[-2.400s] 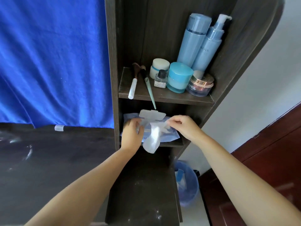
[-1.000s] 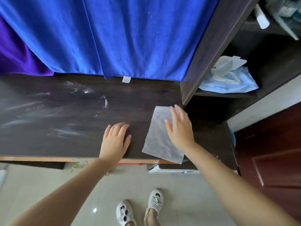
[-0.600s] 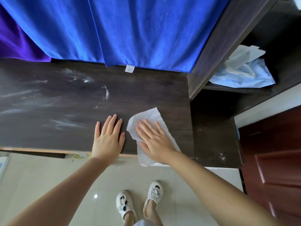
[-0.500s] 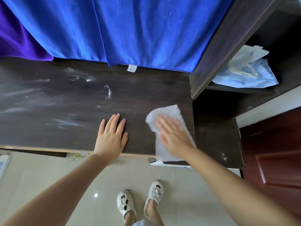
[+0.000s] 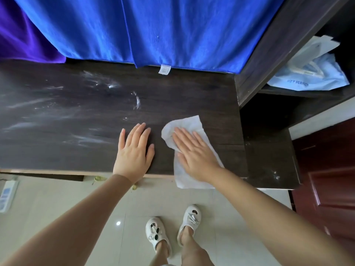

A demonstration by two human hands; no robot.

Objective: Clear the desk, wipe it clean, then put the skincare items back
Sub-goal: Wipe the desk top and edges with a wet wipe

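Right hand (image 5: 196,152) lies flat, fingers straight, pressing a white wipe (image 5: 189,124) onto the dark desk (image 5: 76,131) near its right front corner; the wipe overhangs the front edge. Left hand (image 5: 134,152) rests flat beside it, fingers extended. White smears (image 5: 86,139) mark the desk's left portion.

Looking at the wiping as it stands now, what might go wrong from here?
The wipe hangs past the desk front edge under the right hand, so it may slip off. The white streaks lie left of the resting left hand; short strokes may miss them.
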